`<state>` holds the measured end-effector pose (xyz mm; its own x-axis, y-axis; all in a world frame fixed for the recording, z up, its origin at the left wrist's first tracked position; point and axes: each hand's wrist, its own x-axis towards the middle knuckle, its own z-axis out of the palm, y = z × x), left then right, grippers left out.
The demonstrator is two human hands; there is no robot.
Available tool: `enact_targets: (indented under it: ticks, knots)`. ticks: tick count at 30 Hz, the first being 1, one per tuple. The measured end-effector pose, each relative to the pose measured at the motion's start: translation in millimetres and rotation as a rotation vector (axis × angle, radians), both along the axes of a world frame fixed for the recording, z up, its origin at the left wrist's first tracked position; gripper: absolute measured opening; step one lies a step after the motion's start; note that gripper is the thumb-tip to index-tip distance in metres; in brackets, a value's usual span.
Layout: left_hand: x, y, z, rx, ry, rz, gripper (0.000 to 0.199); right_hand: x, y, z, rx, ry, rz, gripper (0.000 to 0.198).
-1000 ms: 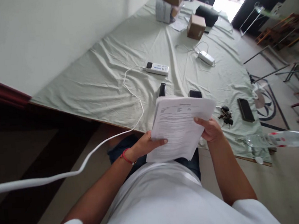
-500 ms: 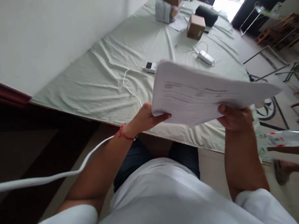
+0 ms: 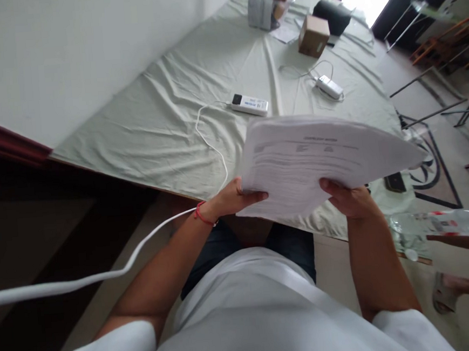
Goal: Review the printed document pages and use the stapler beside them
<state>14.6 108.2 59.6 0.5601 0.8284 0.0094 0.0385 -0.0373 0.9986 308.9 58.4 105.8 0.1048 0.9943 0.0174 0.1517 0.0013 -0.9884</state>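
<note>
A stack of printed paper sheets is held up above the near part of the cloth-covered table, its right end curving away. My left hand grips the lower left corner, thumb on top and fingers underneath. Along the lower right edge, my right hand pinches the stack the same way. The print is too blurred to read. Just beyond the paper lies a white power strip with a dark end, its white cable running toward my left wrist.
A second white plug block with looped cable lies farther right. Cardboard boxes and a black object stand at the far end. At right are a dark phone-like object, a clear plastic bottle and another person's sandaled foot.
The paper stack has come lower and nearer to me, uncovering the whole power strip. My right hand has shifted left along with it. The other person's foot has moved slightly.
</note>
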Motion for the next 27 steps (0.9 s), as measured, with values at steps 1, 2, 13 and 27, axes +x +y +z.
enact_targets:
  ticks: [1,2,13,27]
  knots:
    - [-0.2,-5.5,1.6,-0.083,-0.052,-0.008,0.042,-0.4,-5.2,2.0,-0.022,0.043,-0.022,0.051]
    - [-0.6,-11.9,2.1,-0.18,-0.116,-0.01,0.043,-0.6,-10.7,3.1,-0.053,0.082,-0.039,0.051]
    - [-1.8,-77.3,-49.8,-0.995,-0.347,0.009,0.046,-28.8,-34.0,-59.2,-0.483,0.384,-0.149,0.04]
    - [-9.1,-108.1,-54.9,-0.758,-0.337,0.483,0.048,-40.6,-10.8,-77.5,-0.581,0.353,-0.165,0.025]
